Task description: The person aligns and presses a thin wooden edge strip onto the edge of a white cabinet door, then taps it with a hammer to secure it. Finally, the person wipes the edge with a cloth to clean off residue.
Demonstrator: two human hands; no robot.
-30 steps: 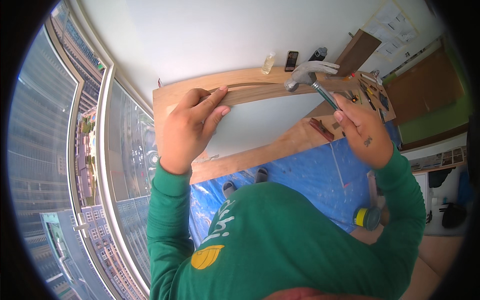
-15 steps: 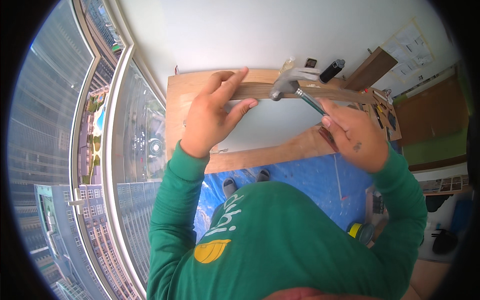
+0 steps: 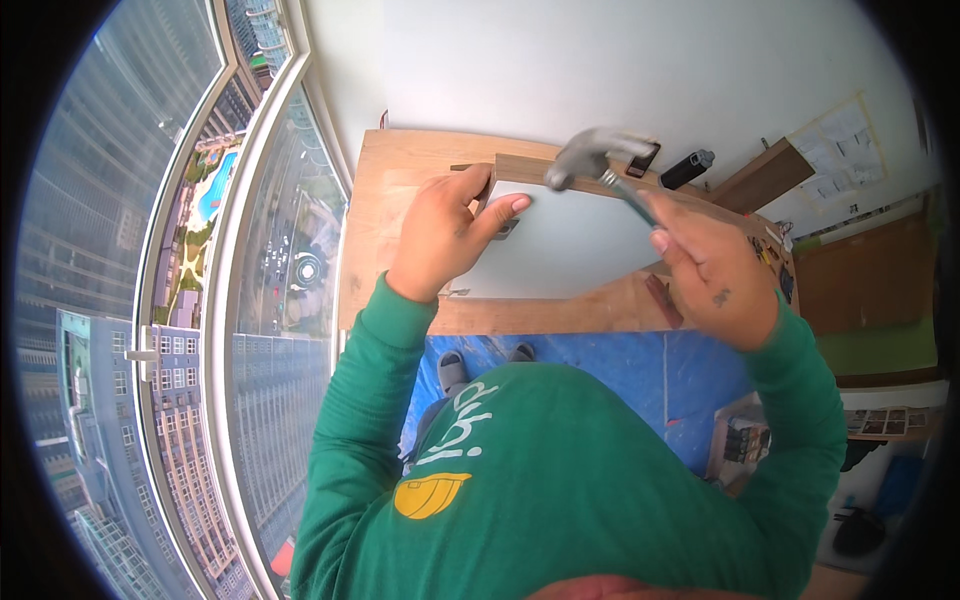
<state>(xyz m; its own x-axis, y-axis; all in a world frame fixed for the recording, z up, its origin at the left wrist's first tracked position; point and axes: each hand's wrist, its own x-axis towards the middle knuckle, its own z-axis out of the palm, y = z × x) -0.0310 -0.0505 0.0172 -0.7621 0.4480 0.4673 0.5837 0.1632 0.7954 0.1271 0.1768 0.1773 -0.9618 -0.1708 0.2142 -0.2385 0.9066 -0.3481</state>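
Observation:
A claw hammer with a metal head and dark green handle is in my right hand, fingers wrapped round the grip. Its head hovers over or beside the brown wooden edge strip of a pale grey panel; whether they touch cannot be told. My left hand grips the panel's left end, thumb on the pale face and fingers behind the strip, partly hidden. Beside that thumb a small dark metal piece shows. The panel rests on a wooden worktable.
A black bottle, a phone-like dark device and a brown plank are along the wall. A reddish-brown piece lies near my right hand. Small tools cluster at the table's right end. Blue sheeting covers the floor; a window stands left.
My left hand has come down from spread fingers above the strip to a hold on the panel's end. The panel sits differently, its left end now visible. The hammer stays in my right hand.

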